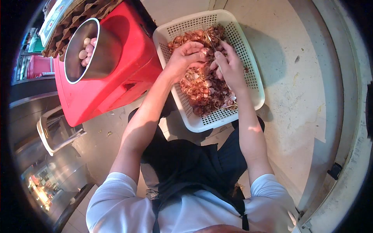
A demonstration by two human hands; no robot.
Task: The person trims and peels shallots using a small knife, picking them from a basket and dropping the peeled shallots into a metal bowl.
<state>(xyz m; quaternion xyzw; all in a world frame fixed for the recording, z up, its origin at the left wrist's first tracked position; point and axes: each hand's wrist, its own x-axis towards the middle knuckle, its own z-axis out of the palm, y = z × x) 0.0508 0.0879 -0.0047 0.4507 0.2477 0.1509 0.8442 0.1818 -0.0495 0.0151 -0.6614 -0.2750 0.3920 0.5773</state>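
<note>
A white perforated plastic basket holds a heap of reddish-brown shallots and loose papery skins. Over its upper part, my left hand pinches a shallot between thumb and fingers, though the fingers partly cover it. My right hand grips a small knife, its thin blade pointing up and away from me, close beside the left fingertips. To the left, a steel bowl contains several peeled, pinkish shallots.
The steel bowl stands on a red plastic stool or box, with brown egg trays behind it. A white-rimmed container is at lower left. Pale floor extends right of the basket to a wall edge.
</note>
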